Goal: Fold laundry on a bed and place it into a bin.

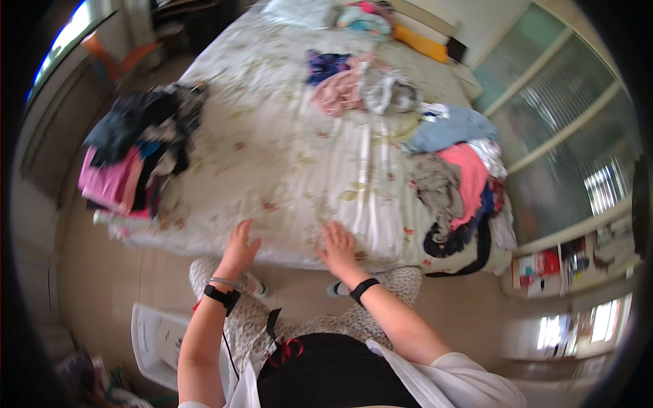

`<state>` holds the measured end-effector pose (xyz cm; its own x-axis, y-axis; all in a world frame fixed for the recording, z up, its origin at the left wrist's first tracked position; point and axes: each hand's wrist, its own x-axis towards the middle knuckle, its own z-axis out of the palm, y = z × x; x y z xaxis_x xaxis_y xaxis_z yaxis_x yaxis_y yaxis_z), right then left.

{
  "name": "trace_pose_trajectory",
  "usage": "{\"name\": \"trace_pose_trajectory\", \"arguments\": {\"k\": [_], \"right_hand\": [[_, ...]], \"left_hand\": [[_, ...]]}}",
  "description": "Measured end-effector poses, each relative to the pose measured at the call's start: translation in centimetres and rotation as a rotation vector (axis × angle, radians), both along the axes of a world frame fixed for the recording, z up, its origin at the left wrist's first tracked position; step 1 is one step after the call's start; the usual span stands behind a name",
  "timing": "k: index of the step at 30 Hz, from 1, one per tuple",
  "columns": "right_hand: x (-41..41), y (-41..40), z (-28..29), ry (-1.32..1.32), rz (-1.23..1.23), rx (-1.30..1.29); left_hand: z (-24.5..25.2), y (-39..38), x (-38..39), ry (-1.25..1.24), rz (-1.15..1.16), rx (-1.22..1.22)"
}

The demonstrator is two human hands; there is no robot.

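Note:
Both hands are empty over the near edge of a bed with a floral sheet (275,168). My left hand (240,250) has its fingers spread at the mattress edge; whether it touches the sheet I cannot tell. To its right, my right hand (338,247) lies palm down on or just above the sheet, fingers apart. A stack of clothes, with pink folded fabric (109,176) and a dark garment (127,122), sits at the bed's left corner. On the right is a loose heap with a coral garment (467,178), a grey-brown garment (438,188) and a blue-grey garment (454,127).
Farther up the bed lie a pale pink garment (339,92), a grey-white one (382,89) and a dark patterned cloth (326,66). A yellow-orange cushion (421,43) is near the headboard. A white plastic bin (148,336) stands on the floor at lower left. Glass-panelled doors (551,107) are at right.

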<state>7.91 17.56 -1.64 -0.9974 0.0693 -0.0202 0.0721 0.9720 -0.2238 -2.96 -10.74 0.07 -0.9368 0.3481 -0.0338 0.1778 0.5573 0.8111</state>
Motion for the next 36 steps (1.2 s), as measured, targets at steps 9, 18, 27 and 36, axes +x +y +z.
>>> {"name": "trace_pose_trajectory", "arguments": {"k": [9, 18, 27, 36], "right_hand": [[-0.4, 19.8, 2.9, 0.589, -0.272, -0.122], [-1.2, 32.2, 7.9, 0.597, -0.752, 0.074], [-2.9, 0.5, 11.8, 0.456, 0.117, -1.034], [-1.8, 9.6, 6.1, 0.677, -0.227, -0.3]], "left_hand": [[1.1, 15.2, 1.8, 0.301, -0.361, -0.561], [1.7, 13.3, 0.9, 0.191, -0.491, -0.571], [3.4, 14.3, 2.5, -0.456, -0.389, 0.476], [6.1, 8.5, 4.1, -0.665, -0.104, 0.585]]}}
